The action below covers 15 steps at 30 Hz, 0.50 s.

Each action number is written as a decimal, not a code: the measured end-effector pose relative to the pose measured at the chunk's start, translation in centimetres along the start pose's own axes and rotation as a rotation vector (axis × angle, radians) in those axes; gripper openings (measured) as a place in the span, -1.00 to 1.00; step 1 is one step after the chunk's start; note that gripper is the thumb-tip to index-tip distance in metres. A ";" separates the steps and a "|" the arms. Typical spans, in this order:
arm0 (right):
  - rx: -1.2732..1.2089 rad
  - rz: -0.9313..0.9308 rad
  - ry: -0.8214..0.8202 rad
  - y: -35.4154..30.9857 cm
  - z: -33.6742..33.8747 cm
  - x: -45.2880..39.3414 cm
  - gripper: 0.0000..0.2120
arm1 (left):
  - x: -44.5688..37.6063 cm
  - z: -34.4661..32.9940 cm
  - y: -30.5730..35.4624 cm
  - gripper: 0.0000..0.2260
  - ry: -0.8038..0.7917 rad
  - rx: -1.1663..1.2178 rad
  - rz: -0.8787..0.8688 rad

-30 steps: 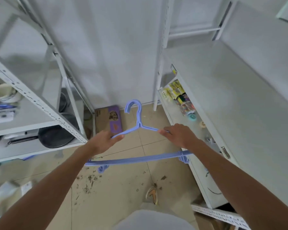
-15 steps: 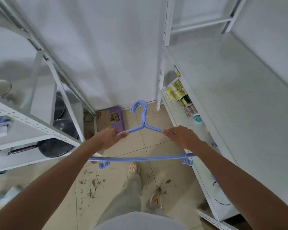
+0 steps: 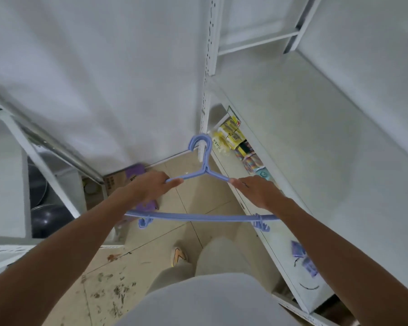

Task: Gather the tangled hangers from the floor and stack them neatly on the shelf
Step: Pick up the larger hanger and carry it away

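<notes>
Hangers [image 3: 205, 175], light blue and bunched together, hang in the air above the floor [image 3: 198, 201], hooks pointing away from the person toward the white shelf [image 3: 304, 142] on the right. The left hand [image 3: 151, 187] clenches the left shoulder bar in its grip; the right hand [image 3: 257, 191] clenches the right one, with the bottom bar spanning below both wrists.
</notes>
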State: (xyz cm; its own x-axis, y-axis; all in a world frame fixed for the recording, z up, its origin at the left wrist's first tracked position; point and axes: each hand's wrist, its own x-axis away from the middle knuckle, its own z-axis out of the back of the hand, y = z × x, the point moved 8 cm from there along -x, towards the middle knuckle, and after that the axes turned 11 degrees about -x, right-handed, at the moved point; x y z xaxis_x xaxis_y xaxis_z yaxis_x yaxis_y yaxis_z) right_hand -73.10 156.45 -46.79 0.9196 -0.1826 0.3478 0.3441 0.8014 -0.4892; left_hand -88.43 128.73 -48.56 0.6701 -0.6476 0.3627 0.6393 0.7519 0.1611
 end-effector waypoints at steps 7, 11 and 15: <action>-0.041 -0.116 0.001 3.8 1.9 -5.2 -0.12 | -7.1 3.0 0.9 -0.16 -0.049 -0.113 -0.078; -0.041 -0.115 -0.001 4.3 4.2 -8.8 -0.08 | -10.4 4.7 0.8 -0.19 -0.070 -0.094 -0.045; -0.106 -0.124 -0.013 4.5 6.8 -11.6 -0.10 | -15.4 8.0 0.6 -0.19 -0.059 -0.167 -0.049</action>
State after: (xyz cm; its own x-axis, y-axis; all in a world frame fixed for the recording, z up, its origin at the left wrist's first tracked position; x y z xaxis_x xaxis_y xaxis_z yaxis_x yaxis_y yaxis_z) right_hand -83.54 166.09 -47.62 0.8663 -0.2685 0.4212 0.4739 0.7085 -0.5229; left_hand -101.40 140.17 -46.74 0.6165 -0.6708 0.4123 0.7275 0.6856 0.0274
